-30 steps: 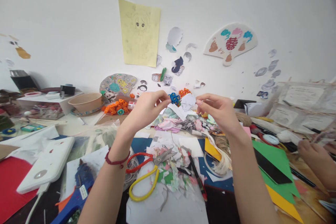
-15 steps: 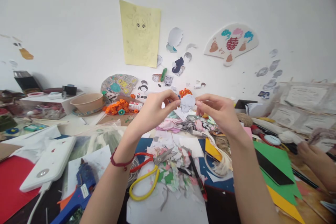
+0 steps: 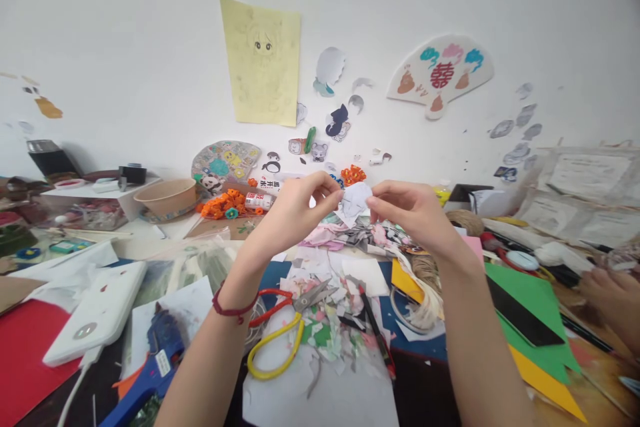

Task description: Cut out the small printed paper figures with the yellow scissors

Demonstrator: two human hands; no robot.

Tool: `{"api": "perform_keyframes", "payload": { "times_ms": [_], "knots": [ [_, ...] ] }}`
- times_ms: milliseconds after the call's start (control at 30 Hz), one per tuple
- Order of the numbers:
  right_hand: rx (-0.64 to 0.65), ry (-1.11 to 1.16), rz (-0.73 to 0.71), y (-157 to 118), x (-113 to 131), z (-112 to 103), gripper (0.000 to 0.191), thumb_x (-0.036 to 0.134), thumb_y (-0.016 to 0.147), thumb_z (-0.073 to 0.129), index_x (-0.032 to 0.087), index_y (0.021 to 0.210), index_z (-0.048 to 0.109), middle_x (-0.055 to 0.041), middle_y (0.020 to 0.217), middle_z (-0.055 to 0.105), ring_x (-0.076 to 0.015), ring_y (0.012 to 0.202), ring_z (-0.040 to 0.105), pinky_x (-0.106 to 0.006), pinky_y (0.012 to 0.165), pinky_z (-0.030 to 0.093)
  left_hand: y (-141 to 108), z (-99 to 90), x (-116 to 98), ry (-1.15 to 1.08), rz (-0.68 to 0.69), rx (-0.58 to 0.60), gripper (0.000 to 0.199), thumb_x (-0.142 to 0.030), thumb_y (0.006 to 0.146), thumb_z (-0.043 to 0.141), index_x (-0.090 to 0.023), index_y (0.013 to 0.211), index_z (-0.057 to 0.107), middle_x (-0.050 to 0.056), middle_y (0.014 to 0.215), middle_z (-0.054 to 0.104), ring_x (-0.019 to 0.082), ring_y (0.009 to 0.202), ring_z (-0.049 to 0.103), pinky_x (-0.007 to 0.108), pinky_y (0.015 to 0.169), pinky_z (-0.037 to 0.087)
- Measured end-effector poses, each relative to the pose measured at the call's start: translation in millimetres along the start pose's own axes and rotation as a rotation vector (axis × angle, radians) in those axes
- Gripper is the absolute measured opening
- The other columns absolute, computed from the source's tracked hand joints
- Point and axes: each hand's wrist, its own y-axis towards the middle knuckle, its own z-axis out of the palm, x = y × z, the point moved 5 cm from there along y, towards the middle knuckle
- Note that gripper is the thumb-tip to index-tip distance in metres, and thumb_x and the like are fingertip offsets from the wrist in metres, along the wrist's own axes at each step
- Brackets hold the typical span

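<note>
A small white paper cutout [image 3: 357, 198] with faint grey drawn lines is held up over the table at about the height of the scrap heap. My left hand [image 3: 314, 199] pinches its left edge between thumb and fingers. At the opposite edge, my right hand [image 3: 407, 210] has thumb and fingertips closed on the paper. Below my hands lie scissors [image 3: 285, 327], one handle red and the other yellow, on a white sheet [image 3: 320, 393] strewn with paper scraps [image 3: 320, 337]. A dark pen-like tool with a red end [image 3: 377, 333] rests to their right.
A blue glue gun [image 3: 163, 353] and a white power bank [image 3: 95, 313] with a cable lie left. Behind my hands is a pile of scraps [image 3: 345, 233]. Green paper [image 3: 530, 347] bears a black strip at right. Another person's hand [image 3: 607, 297] is at the right edge.
My right hand has shifted slightly left, its fingertips overlapping the cutout's edge more. The other person's hand at the right edge has moved a little right. The camera view has shifted slightly.
</note>
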Motion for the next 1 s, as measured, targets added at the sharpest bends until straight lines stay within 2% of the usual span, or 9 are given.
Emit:
{"api": "perform_keyframes", "payload": {
  "times_ms": [133, 267, 333, 400, 500, 667, 733, 833, 1000],
  "knots": [
    [0.001, -0.030, 0.019, -2, 1, -2, 0.027, 0.042, 0.082, 0.075, 0.017, 0.077, 0.069, -0.0011, 0.068, 0.064, -0.0119, 0.058, 0.058, -0.026, 0.053, 0.046, 0, -6.1, -3, 0.080, -0.034, -0.045, 0.021, -0.033, 0.098, 0.054, -0.017, 0.092, 0.066, 0.003, 0.084, 0.073, 0.015, 0.077, 0.066, 0.027, 0.071, 0.048],
    [-0.072, -0.015, 0.026, -3, 0, -9, 0.025, 0.041, 0.080, 0.078, 0.018, 0.079, 0.071, -0.0010, 0.067, 0.066, -0.0130, 0.058, 0.060, -0.027, 0.055, 0.047, -8, -28.3, -9, 0.411, -0.106, -0.158, 0.026, -0.035, 0.101, 0.048, -0.018, 0.096, 0.067, 0.004, 0.084, 0.075, 0.017, 0.077, 0.068, 0.030, 0.075, 0.046],
    [-0.118, 0.013, 0.018, -4, -2, -11, 0.023, 0.040, 0.078, 0.080, 0.019, 0.078, 0.072, -0.0006, 0.067, 0.066, -0.0132, 0.057, 0.060, -0.027, 0.056, 0.048, -20, -31.0, -8, 0.653, -0.162, -0.074, 0.031, -0.034, 0.103, 0.041, -0.018, 0.096, 0.066, 0.005, 0.084, 0.075, 0.019, 0.077, 0.068, 0.033, 0.077, 0.045],
    [-0.154, 0.086, 0.045, -8, -8, -8, 0.022, 0.038, 0.075, 0.083, 0.019, 0.076, 0.073, 0.0001, 0.065, 0.067, -0.0127, 0.056, 0.060, -0.027, 0.057, 0.048, -42, -22.7, -1, 0.836, -0.212, 0.126, 0.034, -0.033, 0.102, 0.040, -0.017, 0.090, 0.067, 0.008, 0.081, 0.074, 0.022, 0.076, 0.067, 0.036, 0.077, 0.044],
    [-0.185, 0.208, 0.121, -23, -27, 5, 0.022, 0.037, 0.074, 0.084, 0.018, 0.076, 0.073, 0.0015, 0.062, 0.066, -0.0112, 0.054, 0.058, -0.026, 0.058, 0.047, -94, -1.3, 14, 0.877, -0.258, 0.323, 0.026, -0.035, 0.094, 0.059, -0.015, 0.079, 0.066, 0.011, 0.079, 0.073, 0.026, 0.077, 0.068, 0.038, 0.076, 0.045],
    [-0.205, 0.382, 0.260, -60, -80, 49, 0.027, 0.040, 0.082, 0.079, 0.015, 0.083, 0.069, 0.0010, 0.070, 0.068, -0.0097, 0.052, 0.056, -0.025, 0.055, 0.049, -170, 34.0, 38, 0.918, -0.334, 0.461, 0.024, -0.036, 0.091, 0.066, -0.012, 0.093, 0.068, 0.015, 0.094, 0.072, 0.029, 0.095, 0.067, 0.043, 0.086, 0.049],
    [-0.211, 0.449, 0.337, -73, -103, 66, 0.023, 0.036, 0.093, 0.068, 0.013, 0.093, 0.066, 0.0013, 0.078, 0.067, -0.0089, 0.059, 0.059, -0.025, 0.058, 0.053, -182, 42.4, 47, 0.908, -0.350, 0.489, 0.028, -0.039, 0.094, 0.062, -0.013, 0.104, 0.066, 0.009, 0.103, 0.070, 0.023, 0.097, 0.066, 0.044, 0.090, 0.052],
    [-0.239, 0.541, 0.436, -84, -130, 84, 0.025, 0.036, 0.097, 0.062, 0.014, 0.109, 0.065, -0.0038, 0.098, 0.068, -0.0136, 0.078, 0.067, -0.030, 0.068, 0.058, -185, 48.3, 57, 0.853, -0.353, 0.501, 0.029, -0.041, 0.094, 0.063, -0.014, 0.106, 0.066, 0.007, 0.107, 0.068, 0.020, 0.098, 0.066, 0.043, 0.091, 0.054],
    [-0.310, 0.658, 0.502, -94, -139, 86, 0.023, 0.034, 0.097, 0.063, 0.014, 0.106, 0.065, -0.0031, 0.095, 0.068, -0.0127, 0.075, 0.066, -0.029, 0.066, 0.058, -178, 34.3, 52, 0.762, -0.424, 0.322, 0.015, -0.022, 0.079, 0.064, -0.013, 0.092, 0.064, 0.016, 0.099, 0.068, 0.033, 0.101, 0.064, 0.047, 0.094, 0.049]
  ]
}}
